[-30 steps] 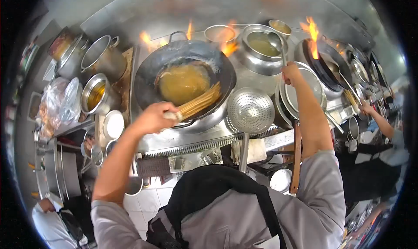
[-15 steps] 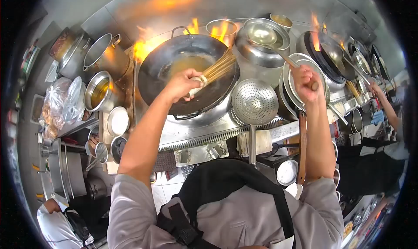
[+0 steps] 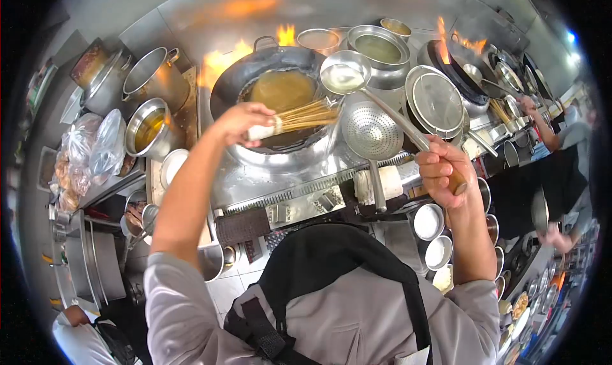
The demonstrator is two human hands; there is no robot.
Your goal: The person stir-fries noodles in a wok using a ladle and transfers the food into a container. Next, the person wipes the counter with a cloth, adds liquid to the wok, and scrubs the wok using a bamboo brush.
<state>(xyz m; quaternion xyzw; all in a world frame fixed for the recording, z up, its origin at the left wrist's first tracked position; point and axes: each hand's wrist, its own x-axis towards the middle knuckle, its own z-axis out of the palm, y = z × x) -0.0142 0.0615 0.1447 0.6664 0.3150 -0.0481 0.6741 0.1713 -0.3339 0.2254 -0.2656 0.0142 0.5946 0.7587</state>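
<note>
My left hand (image 3: pixel 245 124) is closed round the pale bound end of a bamboo brush (image 3: pixel 305 117), whose bristles lie over the front right of the wok. Brownish liquid (image 3: pixel 280 89) sits in the dark wok (image 3: pixel 226 84). My right hand (image 3: pixel 446 170) grips the wooden-ended handle of a ladle (image 3: pixel 345 72). Its bowl, with liquid in it, hangs between the wok's right rim and a metal pot (image 3: pixel 381 46). Under the ladle's handle is a perforated strainer (image 3: pixel 371 130).
Flames (image 3: pixel 223 62) rise behind the wok. Pots, an oil pot (image 3: pixel 149 129) and plastic bags (image 3: pixel 105 147) stand at the left. Mesh sieves (image 3: pixel 437 100) and another flaming wok (image 3: pixel 456 81) are at the right. A co-worker's arm (image 3: pixel 542 123) reaches in there; another person (image 3: pixel 83 333) is lower left.
The ladle has come out of the pot and moved left, towards the wok. My right hand has come down nearer me. The brush has swung lower, its bristles now pointing right.
</note>
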